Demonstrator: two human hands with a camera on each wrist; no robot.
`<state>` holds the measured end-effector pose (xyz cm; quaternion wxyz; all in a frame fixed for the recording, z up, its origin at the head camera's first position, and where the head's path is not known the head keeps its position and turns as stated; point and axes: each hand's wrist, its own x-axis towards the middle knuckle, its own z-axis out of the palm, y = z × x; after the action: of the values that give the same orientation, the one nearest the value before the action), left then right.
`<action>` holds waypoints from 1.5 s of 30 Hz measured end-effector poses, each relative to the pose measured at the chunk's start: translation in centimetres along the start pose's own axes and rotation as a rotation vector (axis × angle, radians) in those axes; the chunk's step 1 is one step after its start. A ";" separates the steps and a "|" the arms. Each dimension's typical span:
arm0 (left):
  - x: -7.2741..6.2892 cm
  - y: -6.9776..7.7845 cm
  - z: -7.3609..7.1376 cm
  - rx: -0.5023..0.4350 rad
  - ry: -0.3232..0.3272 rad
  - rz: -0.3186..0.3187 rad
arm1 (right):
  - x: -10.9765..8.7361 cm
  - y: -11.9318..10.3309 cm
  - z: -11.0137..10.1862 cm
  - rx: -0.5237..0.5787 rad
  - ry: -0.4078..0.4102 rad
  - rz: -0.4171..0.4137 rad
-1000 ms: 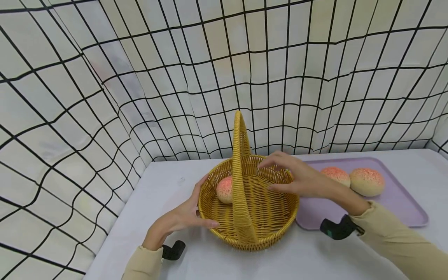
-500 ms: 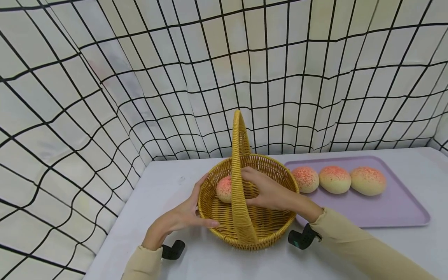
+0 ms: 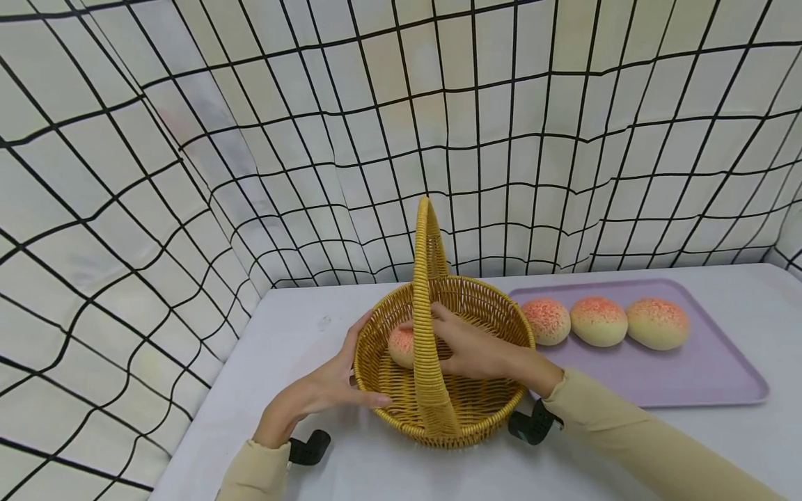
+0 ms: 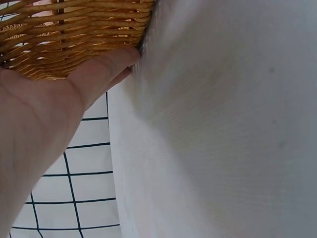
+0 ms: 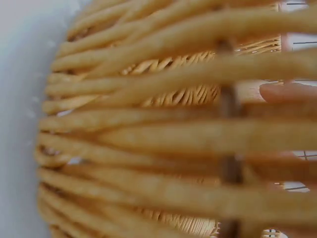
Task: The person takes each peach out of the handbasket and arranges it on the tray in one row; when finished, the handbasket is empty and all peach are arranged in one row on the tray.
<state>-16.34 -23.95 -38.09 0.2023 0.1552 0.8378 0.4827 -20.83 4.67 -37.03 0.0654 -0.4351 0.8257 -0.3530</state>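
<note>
A yellow-brown wicker basket (image 3: 482,410) with a tall arched handle (image 3: 425,278) stands on the white table. Outside its left wall, my left hand (image 3: 326,386) holds it, thumb toward the front and fingers spread round the side. In the left wrist view, part of the left hand (image 4: 99,74) lies against the weave, low by the table. My right hand (image 3: 473,348) reaches inside under the handle and grips a rounded cream bun (image 3: 399,346) with a pink speckled top. The handle hides part of that grip. Through the weave, the right wrist view shows a finger (image 5: 287,92), blurred.
A lilac tray (image 3: 689,383) lies right of the basket. On it, in a row, are a left bun (image 3: 546,321), a middle bun (image 3: 599,321) and a right bun (image 3: 658,324). White padding behind black netting (image 3: 476,146) walls the back and left.
My right hand has moved left and down into the basket, from near its right rim to the bun. The tray's left bun has come into sight. The left hand and basket stay put.
</note>
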 end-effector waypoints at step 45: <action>0.0 0.1 0.0 0.020 0.015 -0.015 | -2.8 -0.7 -1.0 -0.056 -0.092 -0.034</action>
<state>-16.33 -23.87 -38.02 0.1981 0.1472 0.8454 0.4737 -19.05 7.09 -36.34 0.0849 -0.4666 0.8239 -0.3103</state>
